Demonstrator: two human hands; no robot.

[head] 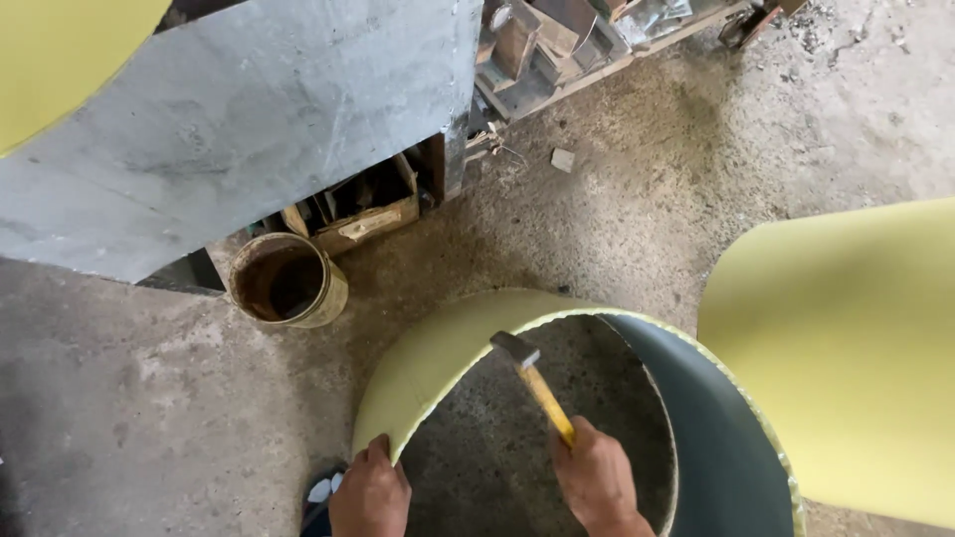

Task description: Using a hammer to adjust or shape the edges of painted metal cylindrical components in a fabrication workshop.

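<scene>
A wide open cylinder of sheet metal (438, 353), pale yellow outside and dark grey inside, stands on the concrete floor in front of me. My left hand (370, 492) grips its near rim at the lower left. My right hand (595, 475) holds a hammer (537, 383) by its yellow handle. The steel head of the hammer hovers inside the ring, close to the left part of the rim. Through the ring I see bare concrete.
A rusty bucket (288, 281) stands left of the ring. Behind it is a grey metal slab (229, 129) over a wooden crate (363, 221). Another yellow sheet (846, 348) curves at the right. Scrap metal (557, 40) lies at the top. My shoe (320, 497) shows below.
</scene>
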